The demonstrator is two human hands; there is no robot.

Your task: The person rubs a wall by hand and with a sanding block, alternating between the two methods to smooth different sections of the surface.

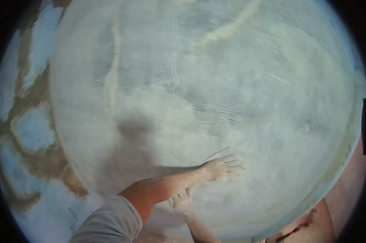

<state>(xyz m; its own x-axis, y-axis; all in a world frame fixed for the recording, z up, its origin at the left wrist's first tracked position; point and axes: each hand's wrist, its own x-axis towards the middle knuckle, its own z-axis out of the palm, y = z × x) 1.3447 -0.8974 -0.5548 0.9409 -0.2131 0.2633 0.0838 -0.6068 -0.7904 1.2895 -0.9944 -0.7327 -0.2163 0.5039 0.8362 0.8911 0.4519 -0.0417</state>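
My left hand (224, 167) reaches across from the lower left, fingers spread flat on a large round pale slab (272, 121) with a wet, smeared surface. A thin dark line (218, 153) shows right beside the back of this hand. Closer to me, my right hand (183, 201) comes up from the bottom edge, its fingers apart and pointing up under the left forearm, which overlaps their tips in this view. Neither hand shows a tool in it. A grey sleeve (110, 218) covers my left upper arm.
Ridges and cream streaks (116, 52) run over the slab, and my shadow (132, 137) falls on it. Patchy blue and brown ground (33, 129) borders it at left. At lower right, past the slab's rim (304, 206), lies a dark red and black stick-like thing (296, 231).
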